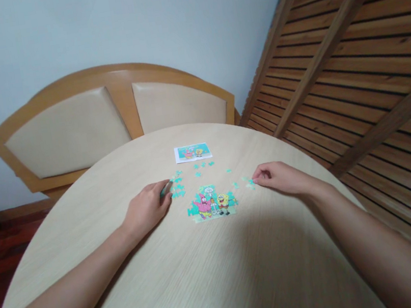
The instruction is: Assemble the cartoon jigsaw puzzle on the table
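Note:
A partly joined jigsaw puzzle (pixel 213 204) with cartoon figures lies on the round table (pixel 208 277). Left of it, my left hand (pixel 150 206) rests beside a group of loose teal pieces (pixel 177 188), its fingers apart and touching the group's left edge. On the right, my right hand (pixel 278 176) has thumb and forefinger pinched together at a few pale teal pieces (pixel 249 182); whether one is between the fingertips is too small to tell. More loose pieces (pixel 203 164) lie above the puzzle.
A printed reference picture (pixel 192 153) lies flat near the far side of the table. Behind the table stands a wooden bench back with cream panels (pixel 70 130). A slatted wooden screen (pixel 352 49) leans at the right.

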The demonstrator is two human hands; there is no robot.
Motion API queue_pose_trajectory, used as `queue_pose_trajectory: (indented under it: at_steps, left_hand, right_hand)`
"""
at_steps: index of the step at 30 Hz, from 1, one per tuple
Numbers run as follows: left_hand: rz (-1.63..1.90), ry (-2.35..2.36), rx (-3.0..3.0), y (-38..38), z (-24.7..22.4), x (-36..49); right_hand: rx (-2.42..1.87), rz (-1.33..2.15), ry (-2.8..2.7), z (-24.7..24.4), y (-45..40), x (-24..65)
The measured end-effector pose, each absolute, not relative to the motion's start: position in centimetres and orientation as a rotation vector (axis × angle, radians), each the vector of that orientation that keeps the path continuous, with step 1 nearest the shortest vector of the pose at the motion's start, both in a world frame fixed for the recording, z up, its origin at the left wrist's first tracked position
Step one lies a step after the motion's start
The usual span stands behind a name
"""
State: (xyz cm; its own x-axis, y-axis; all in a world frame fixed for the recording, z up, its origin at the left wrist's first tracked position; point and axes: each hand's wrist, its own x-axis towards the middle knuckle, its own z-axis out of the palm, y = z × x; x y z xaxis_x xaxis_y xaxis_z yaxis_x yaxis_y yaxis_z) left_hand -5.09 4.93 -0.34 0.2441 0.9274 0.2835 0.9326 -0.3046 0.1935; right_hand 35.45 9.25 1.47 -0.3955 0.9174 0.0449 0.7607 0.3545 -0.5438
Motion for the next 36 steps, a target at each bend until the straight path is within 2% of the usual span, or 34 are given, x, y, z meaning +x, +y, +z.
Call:
queue_pose_trajectory:
  at_steps: [7, 12, 31, 36]
  left_hand:
    - [-0.491, -1.784, -2.421, 3.9, 0.6, -4.8]
    - [-0.424, -1.756, -2.415, 2.5, 1.3, -3.9]
    - [-0.544, -1.339, -2.769, 2.8, 0.7, -3.2]
    - [-0.585, -1.278, -2.826, 2.7, 0.7, -3.0]
  right_hand:
    - [-1.478, 0.602, -2.297, 1.7, 9.1, 35.5]
    - [-1.387, 0.702, -2.313, 2.2, 8.7, 35.0]
    - [-1.355, 0.616, -2.489, 3.0, 6.9, 32.9]
    - [-1.248, 0.683, -2.536, 3.2, 6.6, 32.6]
